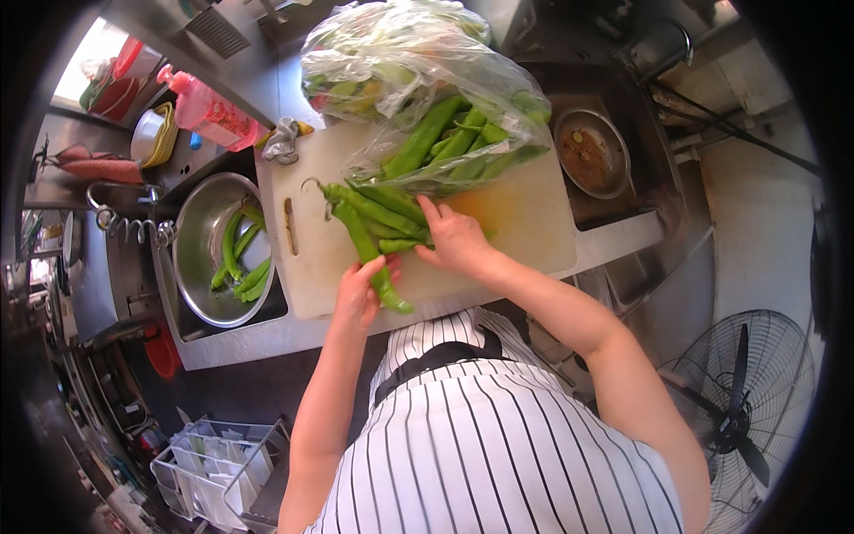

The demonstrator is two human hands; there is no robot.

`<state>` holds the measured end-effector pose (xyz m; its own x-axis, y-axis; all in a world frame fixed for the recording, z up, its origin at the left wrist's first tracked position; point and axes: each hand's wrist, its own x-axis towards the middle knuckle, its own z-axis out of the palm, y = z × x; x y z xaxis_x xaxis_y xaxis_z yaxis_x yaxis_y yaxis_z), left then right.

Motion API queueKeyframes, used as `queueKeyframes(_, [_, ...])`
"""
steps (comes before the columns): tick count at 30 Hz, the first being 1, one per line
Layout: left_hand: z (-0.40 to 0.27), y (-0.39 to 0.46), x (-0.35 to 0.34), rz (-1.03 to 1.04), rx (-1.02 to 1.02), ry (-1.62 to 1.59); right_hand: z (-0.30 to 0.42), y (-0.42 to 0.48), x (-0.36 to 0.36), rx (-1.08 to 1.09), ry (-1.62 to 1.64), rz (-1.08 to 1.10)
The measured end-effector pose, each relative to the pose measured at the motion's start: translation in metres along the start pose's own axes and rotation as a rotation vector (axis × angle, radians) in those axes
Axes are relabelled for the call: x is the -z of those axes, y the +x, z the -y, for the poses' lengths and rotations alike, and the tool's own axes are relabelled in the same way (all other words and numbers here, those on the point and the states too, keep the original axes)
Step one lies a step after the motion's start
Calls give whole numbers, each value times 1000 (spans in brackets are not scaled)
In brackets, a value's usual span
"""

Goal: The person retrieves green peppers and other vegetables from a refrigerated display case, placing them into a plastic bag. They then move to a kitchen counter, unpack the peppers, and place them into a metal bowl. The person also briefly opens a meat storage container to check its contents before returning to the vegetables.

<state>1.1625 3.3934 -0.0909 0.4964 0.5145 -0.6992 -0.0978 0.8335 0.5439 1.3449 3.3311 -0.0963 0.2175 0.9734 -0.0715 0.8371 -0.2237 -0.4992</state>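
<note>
My left hand (360, 290) holds one long green pepper (363, 240) between thumb and fingers, its curved tip hanging toward the near edge of the white cutting board (313, 267). Close by, my right hand (457, 240) lies around the ends of several more green peppers (387, 217), thumb on the near side and fingers on the far side. Those peppers rest on the board, stems to the left. Behind them a clear plastic bag (393, 67) gapes toward me, with more green peppers (434, 137) at its mouth.
Left of the board, a steel bowl (193, 287) with several green peppers sits in a sink. A second steel bowl (624, 157) with brownish contents stands in the right sink. A pink pump bottle (213, 113) is at the back left, a floor fan (734, 420) at the lower right.
</note>
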Motion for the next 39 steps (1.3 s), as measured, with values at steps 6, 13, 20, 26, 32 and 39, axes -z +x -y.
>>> queueKeyframes(6, [2,15,12,-40,-58,-221,21,13,-13,-180,345,124])
queueKeyframes(13, [-20,14,10,-145,-91,-203,47,20,-21,-235,536,180])
queueKeyframes(20, [-38,22,64,-40,-154,-214,96,43,-38,-393,923,516])
queueKeyframes(26, [-107,-11,152,-189,-193,-205,189,101,-92,-101,816,566])
queueKeyframes(32, [-211,-26,264,-433,-400,-91,297,167,-134,100,577,433])
queueKeyframes(39, [-186,-14,331,-885,-419,537,227,125,-101,267,413,275])
